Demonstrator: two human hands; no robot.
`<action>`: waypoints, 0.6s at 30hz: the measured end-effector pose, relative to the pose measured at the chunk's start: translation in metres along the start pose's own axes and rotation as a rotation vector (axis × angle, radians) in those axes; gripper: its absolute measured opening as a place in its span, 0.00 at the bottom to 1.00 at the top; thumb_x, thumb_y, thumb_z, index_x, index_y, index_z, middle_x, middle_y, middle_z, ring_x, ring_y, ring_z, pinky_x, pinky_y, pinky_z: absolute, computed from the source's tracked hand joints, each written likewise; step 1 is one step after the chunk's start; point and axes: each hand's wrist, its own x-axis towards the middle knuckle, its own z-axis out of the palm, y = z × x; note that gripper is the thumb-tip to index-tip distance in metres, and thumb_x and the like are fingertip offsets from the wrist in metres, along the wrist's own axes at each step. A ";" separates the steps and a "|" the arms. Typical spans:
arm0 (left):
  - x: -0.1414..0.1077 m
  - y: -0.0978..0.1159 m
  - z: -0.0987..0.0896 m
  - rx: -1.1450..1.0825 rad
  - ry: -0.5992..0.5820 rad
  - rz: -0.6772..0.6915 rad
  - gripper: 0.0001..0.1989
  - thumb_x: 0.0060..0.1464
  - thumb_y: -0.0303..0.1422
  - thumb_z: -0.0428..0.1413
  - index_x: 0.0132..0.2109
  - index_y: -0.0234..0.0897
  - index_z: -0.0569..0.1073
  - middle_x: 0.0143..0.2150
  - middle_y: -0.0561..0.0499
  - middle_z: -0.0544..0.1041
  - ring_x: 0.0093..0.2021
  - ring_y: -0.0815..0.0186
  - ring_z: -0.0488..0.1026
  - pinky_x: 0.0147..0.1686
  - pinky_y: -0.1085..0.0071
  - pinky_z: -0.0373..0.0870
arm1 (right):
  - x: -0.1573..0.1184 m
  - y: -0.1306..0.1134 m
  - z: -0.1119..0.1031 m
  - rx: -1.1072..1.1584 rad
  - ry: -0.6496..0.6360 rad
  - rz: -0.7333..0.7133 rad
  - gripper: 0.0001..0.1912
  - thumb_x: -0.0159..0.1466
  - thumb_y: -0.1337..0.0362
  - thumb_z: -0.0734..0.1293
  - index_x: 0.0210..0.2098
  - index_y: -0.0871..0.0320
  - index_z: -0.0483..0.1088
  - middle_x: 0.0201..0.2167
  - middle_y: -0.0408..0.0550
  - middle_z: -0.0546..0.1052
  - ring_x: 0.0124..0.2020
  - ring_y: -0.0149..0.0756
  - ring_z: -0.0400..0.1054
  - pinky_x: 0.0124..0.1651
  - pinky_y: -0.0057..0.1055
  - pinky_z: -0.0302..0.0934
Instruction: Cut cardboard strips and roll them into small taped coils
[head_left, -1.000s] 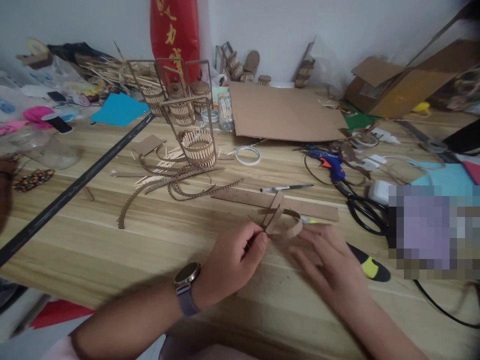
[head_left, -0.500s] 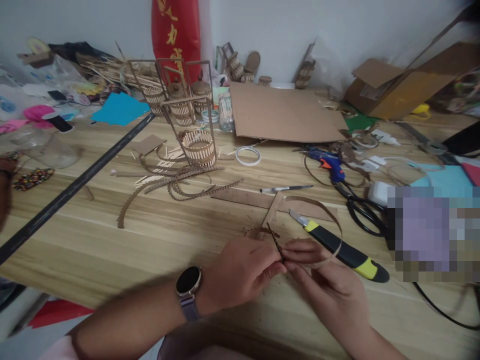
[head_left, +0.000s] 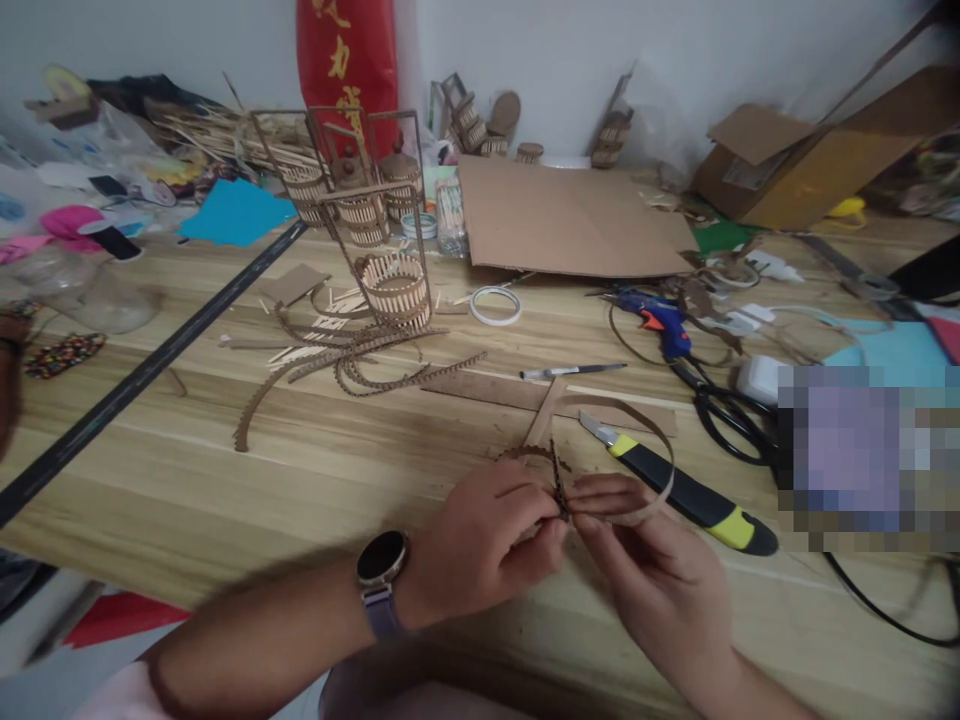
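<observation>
My left hand [head_left: 487, 530], with a watch [head_left: 382, 556] on its wrist, pinches a thin brown cardboard strip [head_left: 672, 465] near its dark ridged edge. My right hand [head_left: 667, 575] grips the same strip between thumb and fingers, right beside the left fingertips. The strip curves in a loop above my right hand. Part of it is hidden by the fingers. Behind the right hand lies a yellow-and-black utility knife [head_left: 667, 485], blade pointing left. A pen [head_left: 574, 372] and a flat cardboard piece [head_left: 480, 390] lie beyond the hands.
A small stick basket [head_left: 397, 300] with a tall handle stands among loose notched strips [head_left: 259, 400]. Farther right are a blue glue gun [head_left: 660, 318], a tape ring [head_left: 495, 306] and a large cardboard sheet [head_left: 570, 220]. Another person's arm [head_left: 9, 380] shows at the left edge.
My left fingers have shifted slightly along the strip, and its ridged edge now stands more upright. The loop has tilted a little. Both hands keep their hold.
</observation>
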 end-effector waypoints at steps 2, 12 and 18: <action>0.001 0.000 0.000 0.018 0.017 -0.032 0.09 0.62 0.30 0.48 0.33 0.37 0.68 0.31 0.50 0.73 0.35 0.65 0.69 0.39 0.68 0.66 | -0.002 0.001 0.001 -0.029 0.011 -0.036 0.06 0.62 0.70 0.68 0.32 0.53 0.75 0.31 0.46 0.80 0.34 0.37 0.77 0.34 0.31 0.73; 0.002 0.000 -0.001 0.038 0.025 0.005 0.08 0.61 0.27 0.47 0.33 0.36 0.66 0.30 0.50 0.71 0.33 0.65 0.67 0.36 0.69 0.65 | -0.007 -0.001 0.000 -0.052 -0.008 0.010 0.05 0.63 0.67 0.69 0.34 0.50 0.78 0.34 0.46 0.82 0.38 0.42 0.78 0.40 0.37 0.74; 0.005 -0.002 -0.003 -0.102 0.034 0.094 0.09 0.63 0.28 0.47 0.34 0.36 0.67 0.31 0.50 0.72 0.33 0.66 0.67 0.35 0.71 0.65 | 0.000 -0.002 -0.002 0.133 -0.025 0.124 0.03 0.64 0.62 0.69 0.35 0.51 0.78 0.32 0.43 0.82 0.33 0.36 0.78 0.35 0.28 0.74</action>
